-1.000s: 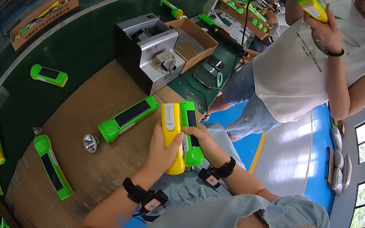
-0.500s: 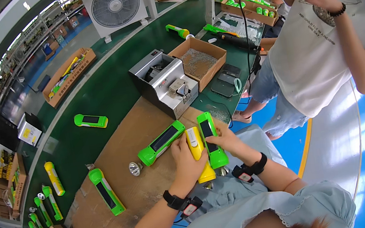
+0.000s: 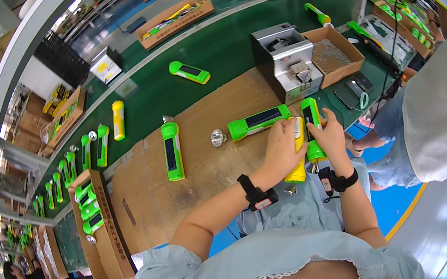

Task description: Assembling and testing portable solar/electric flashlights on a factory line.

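Our left hand (image 3: 284,145) clasps a yellow flashlight (image 3: 296,173), our right hand (image 3: 332,137) pinches a green flashlight (image 3: 316,153); a reflector (image 3: 217,137) lies at nine o'clock from both.

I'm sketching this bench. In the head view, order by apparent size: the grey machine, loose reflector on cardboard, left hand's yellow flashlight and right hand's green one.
1. Grey machine
2. Yellow flashlight and green flashlight: too alike to rank, both partly covered
3. Loose reflector
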A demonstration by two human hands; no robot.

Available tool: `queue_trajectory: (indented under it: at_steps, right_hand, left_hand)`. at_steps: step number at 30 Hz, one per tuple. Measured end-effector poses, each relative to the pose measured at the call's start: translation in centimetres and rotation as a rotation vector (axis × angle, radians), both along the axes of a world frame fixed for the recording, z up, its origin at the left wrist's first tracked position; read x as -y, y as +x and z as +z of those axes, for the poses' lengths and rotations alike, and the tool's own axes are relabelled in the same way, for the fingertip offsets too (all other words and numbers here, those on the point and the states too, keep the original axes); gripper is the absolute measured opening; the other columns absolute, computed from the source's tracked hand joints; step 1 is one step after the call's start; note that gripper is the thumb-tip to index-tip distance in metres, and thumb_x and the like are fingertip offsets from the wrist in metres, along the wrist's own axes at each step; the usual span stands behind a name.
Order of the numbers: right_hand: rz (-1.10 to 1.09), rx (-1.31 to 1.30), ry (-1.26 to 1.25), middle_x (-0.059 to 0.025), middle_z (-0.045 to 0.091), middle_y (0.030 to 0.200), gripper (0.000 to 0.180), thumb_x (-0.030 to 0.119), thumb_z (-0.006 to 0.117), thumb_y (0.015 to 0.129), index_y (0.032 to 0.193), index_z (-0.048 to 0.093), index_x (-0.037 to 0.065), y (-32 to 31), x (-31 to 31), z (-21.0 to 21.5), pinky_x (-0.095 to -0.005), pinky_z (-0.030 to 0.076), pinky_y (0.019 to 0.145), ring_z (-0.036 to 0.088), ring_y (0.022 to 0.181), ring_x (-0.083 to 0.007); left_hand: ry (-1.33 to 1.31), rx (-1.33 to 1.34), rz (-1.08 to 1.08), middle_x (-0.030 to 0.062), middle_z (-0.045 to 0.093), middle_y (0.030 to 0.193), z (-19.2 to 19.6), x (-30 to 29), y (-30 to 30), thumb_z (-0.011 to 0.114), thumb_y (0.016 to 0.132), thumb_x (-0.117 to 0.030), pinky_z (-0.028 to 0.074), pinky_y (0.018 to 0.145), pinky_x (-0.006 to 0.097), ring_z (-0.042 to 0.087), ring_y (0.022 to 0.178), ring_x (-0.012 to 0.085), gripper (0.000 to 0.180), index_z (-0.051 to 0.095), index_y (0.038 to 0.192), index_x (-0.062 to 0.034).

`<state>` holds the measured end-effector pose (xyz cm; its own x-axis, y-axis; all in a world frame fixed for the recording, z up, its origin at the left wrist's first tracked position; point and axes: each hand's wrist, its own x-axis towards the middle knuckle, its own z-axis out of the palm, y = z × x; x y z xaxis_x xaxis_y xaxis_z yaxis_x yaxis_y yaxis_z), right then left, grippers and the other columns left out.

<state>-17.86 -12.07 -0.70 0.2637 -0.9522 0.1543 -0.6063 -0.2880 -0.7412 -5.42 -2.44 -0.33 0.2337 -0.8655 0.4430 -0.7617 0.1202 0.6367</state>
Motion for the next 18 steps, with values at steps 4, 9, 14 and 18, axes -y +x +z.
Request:
queue_trajectory:
  at_steps: [4,9,14,18]
  right_hand:
    - [-0.009,0.049,-0.12,-0.02,0.056,0.101,0.062,0.032,0.07,0.073,0.119,0.048,-0.004,-0.7,-0.5,-0.8,-0.0367,0.047,0.076,0.058,0.088,-0.0307]
    - [0.217,-0.041,-0.242,-0.024,0.045,0.119,0.058,0.031,0.075,0.069,0.114,0.053,0.0,-1.6,-3.6,1.4,-0.0393,0.045,0.084,0.052,0.101,-0.0361]
    - [0.278,-0.173,-0.251,-0.0317,0.034,0.127,0.059,0.036,0.079,0.061,0.104,0.059,0.001,-1.2,-5.6,1.6,-0.0431,0.04,0.091,0.043,0.112,-0.045]
    - [0.272,-0.18,-0.281,-0.0309,0.034,0.128,0.056,0.036,0.08,0.06,0.099,0.061,0.001,-1.2,-5.4,1.3,-0.0431,0.041,0.09,0.042,0.112,-0.0442]
  left_hand:
    - [-0.118,0.039,0.047,0.0216,0.044,0.111,0.0,0.3,1.4,0.068,0.068,-0.015,0.037,0.09,0.043,0.045,0.105,0.0373,0.049,0.05,0.11,0.0002]
    - [0.009,0.464,0.307,0.0181,0.049,0.112,0.6,-1.1,6.7,0.063,0.059,-0.008,0.032,0.092,0.049,0.043,0.109,0.036,0.053,0.052,0.111,-0.0045]
    - [0.291,0.475,0.298,0.0151,0.056,0.099,0.9,-4.3,9.8,0.073,0.063,-0.02,0.043,0.077,0.042,0.053,0.095,0.0326,0.049,0.055,0.106,-0.005]
    - [0.474,0.396,0.414,0.0157,0.057,0.099,1.7,-6.6,9.6,0.074,0.063,-0.019,0.044,0.076,0.043,0.055,0.091,0.0343,0.047,0.056,0.105,-0.0049]
